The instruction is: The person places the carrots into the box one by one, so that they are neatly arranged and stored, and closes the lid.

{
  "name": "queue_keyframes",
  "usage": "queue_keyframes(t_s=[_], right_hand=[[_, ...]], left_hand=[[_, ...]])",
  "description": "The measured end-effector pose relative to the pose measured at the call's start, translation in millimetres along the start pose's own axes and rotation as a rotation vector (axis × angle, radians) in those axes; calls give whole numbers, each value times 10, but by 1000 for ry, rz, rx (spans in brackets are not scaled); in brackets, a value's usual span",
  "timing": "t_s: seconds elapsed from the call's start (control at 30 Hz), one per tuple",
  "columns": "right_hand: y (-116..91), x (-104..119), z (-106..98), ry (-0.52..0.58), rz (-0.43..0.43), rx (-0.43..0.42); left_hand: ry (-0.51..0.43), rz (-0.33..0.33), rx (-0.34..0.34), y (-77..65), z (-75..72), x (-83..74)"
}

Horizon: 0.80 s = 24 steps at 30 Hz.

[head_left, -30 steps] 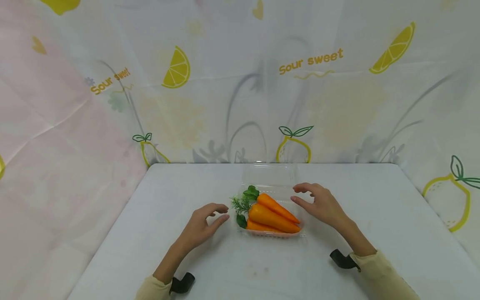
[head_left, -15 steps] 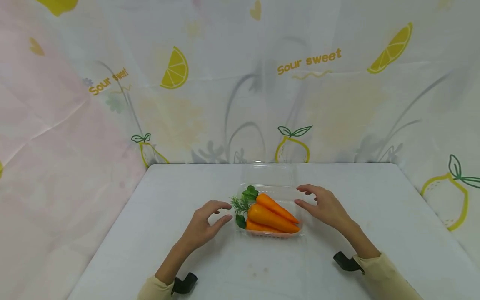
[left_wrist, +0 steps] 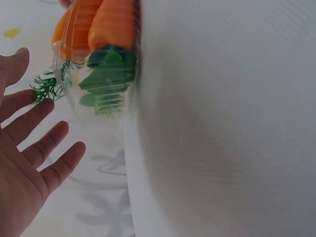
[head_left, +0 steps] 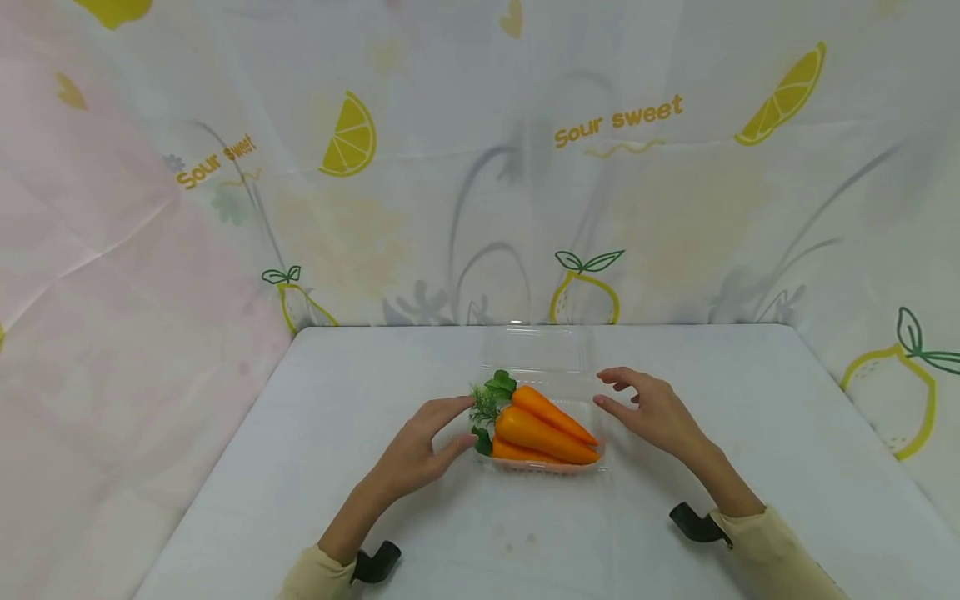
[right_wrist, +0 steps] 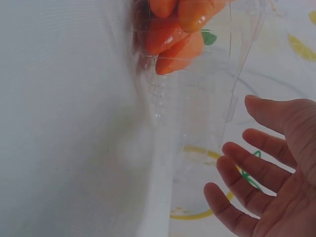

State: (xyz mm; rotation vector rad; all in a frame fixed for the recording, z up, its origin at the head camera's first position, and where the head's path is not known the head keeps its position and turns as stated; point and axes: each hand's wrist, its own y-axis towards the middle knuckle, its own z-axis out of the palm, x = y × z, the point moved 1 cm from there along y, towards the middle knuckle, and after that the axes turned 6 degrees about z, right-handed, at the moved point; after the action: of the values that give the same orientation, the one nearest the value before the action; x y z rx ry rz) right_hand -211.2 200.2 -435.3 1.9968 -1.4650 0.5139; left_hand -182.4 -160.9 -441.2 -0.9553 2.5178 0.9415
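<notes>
A clear plastic clamshell box [head_left: 540,468] sits on the table with its lid [head_left: 536,348] laid back behind it. Orange carrots [head_left: 551,435] lie inside, tips to the right, with leafy green tops [head_left: 500,383] and a feathery sprig [head_left: 483,404] at the left end. My left hand [head_left: 423,446] is at that end, index fingertip right at the sprig and thumb by the lower leaf. In the left wrist view, the fingers [left_wrist: 61,160] are spread beside the box wall. Off the box's right side hovers my right hand [head_left: 652,412], its fingers [right_wrist: 252,170] relaxed and holding nothing.
The white table [head_left: 360,367] reaches back to a hanging cloth [head_left: 420,217] printed with lemons. A black curved piece [head_left: 378,562] sits at the left wrist, another black piece [head_left: 697,523] at the right one.
My left hand has moved right to the greens, and the feathery sprig that stuck out past the box's left rim now sits further in. My right hand has drawn slightly away to the right.
</notes>
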Motion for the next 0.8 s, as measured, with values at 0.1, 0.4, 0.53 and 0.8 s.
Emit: queue_keyframes(t_s=[0.1,0.4,0.53,0.8], right_hand=[[11,-8,-3,10,-9,-8],[85,-47,-13,33,-28,-53],[142,-79,-3,60,-3,-61],[258,-136,38,104,76,-72]], left_hand=[[47,-34,47,18,26,-24],[135,-121,140,111,85,-45],[190,-140,168,130,111,-43],[252,-102,168,160,160,-2]])
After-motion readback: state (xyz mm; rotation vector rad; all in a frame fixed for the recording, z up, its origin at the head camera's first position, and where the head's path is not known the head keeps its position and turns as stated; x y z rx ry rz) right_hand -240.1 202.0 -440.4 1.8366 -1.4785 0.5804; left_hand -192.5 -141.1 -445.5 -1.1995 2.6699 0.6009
